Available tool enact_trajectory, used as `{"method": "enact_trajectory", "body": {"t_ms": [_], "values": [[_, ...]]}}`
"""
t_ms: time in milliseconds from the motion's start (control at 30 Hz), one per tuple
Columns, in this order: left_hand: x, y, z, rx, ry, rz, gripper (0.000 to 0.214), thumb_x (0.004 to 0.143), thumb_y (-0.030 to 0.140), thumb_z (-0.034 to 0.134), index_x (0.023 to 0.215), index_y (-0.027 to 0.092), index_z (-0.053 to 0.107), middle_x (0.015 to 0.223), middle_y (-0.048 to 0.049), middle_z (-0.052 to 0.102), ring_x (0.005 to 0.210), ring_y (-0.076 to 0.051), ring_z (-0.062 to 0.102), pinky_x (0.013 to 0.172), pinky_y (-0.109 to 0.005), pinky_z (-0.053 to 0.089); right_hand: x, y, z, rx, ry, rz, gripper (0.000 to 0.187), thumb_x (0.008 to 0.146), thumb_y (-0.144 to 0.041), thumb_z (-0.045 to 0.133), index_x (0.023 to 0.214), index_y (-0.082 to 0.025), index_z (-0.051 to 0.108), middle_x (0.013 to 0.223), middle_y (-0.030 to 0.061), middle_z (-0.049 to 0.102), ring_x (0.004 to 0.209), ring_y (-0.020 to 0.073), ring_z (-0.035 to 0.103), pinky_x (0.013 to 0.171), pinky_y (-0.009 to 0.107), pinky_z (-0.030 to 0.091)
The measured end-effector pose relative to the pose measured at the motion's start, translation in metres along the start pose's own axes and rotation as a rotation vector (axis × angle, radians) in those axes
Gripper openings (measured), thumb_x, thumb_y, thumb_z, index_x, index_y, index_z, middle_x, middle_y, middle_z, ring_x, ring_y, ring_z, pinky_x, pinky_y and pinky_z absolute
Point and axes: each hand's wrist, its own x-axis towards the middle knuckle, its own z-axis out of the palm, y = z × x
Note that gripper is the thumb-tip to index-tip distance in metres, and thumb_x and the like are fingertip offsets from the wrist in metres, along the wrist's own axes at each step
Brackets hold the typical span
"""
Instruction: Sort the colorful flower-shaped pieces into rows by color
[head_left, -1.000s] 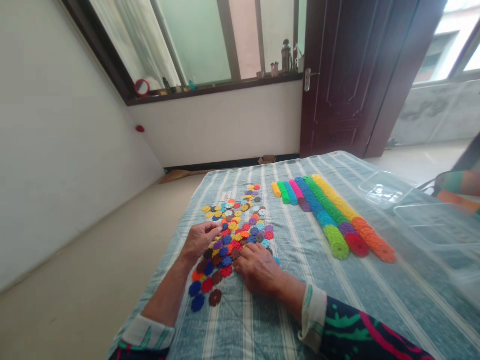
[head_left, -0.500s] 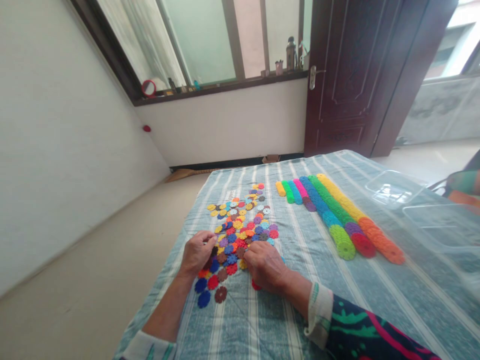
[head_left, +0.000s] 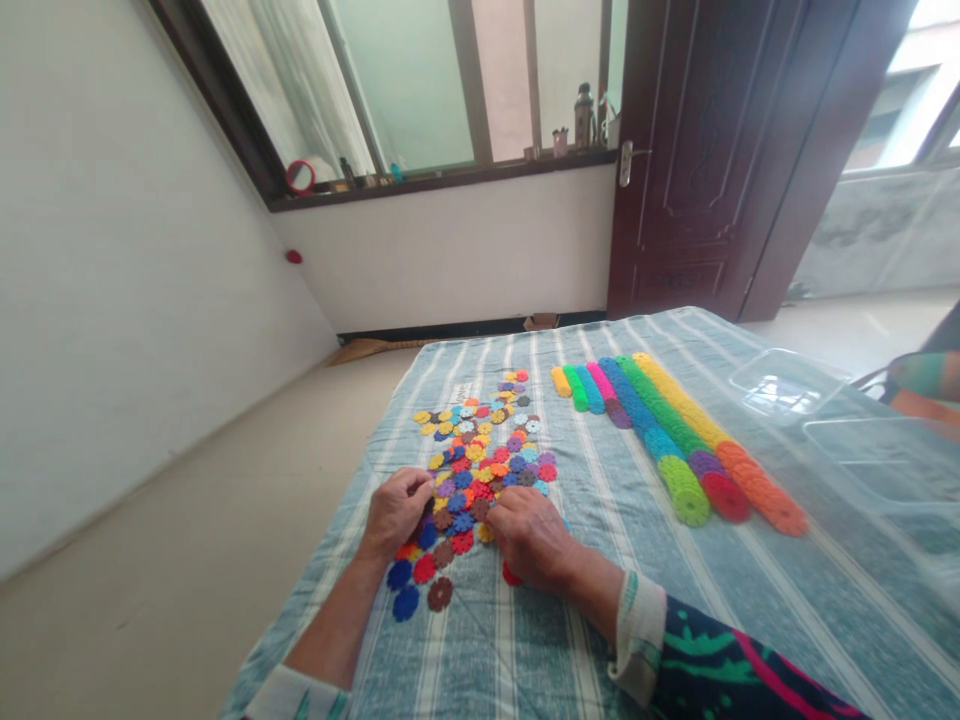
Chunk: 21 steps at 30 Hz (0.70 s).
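Note:
Many-coloured plastic snowflake discs (head_left: 463, 478) lie loosely spread over the striped cloth (head_left: 480, 650) in front of me. At the left edge of this spread is my left hand (head_left: 396, 510), thumb and fingers pinched together; whatever is between them is too small to make out. My right hand (head_left: 529, 532) rests on the near right side of the discs, its fingers curled down and closed. Its fingertips hide what they may hold. A brown disc (head_left: 440, 594) and a dark blue disc (head_left: 406, 603) lie nearest to me, apart from both hands.
Rows of discs sorted by colour, among them a yellow and orange row (head_left: 694, 410), lie on the right of the cloth. Two clear plastic boxes (head_left: 787, 382) stand beyond them. Part of another person (head_left: 926, 380) shows at the far right edge. A dark red door (head_left: 697, 150) stands behind.
Both hands keep almost the same place and pose over the discs. The whole view has shifted very slightly, with the rows and boxes a little lower.

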Motion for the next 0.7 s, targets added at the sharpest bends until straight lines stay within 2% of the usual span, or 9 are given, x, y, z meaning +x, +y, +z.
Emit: {"method": "enact_trajectory", "body": {"t_ms": [433,700], "values": [[-0.004,0.01,-0.004,-0.018,0.006,-0.002,0.025,0.069,0.043,0.055,0.069,0.022,0.068,0.085,-0.0039,0.073,0.084,-0.021,0.067,0.084,-0.03,0.051,0.0,-0.001,-0.001,-0.01,-0.03,0.016,0.011,0.086,-0.013,0.059,0.077,-0.017,0.063,0.075,0.0043,0.06,0.072,0.0176,0.05,0.064,0.03,0.033],[-0.005,0.011,-0.003,-0.029,0.013,-0.012,0.025,0.068,0.043,0.054,0.068,0.022,0.067,0.085,-0.0046,0.073,0.084,-0.021,0.067,0.082,-0.029,0.052,0.001,-0.002,-0.001,-0.018,-0.013,0.014,0.013,0.09,-0.016,0.057,0.079,-0.017,0.063,0.074,0.004,0.06,0.072,0.0178,0.051,0.064,0.03,0.033]]}}
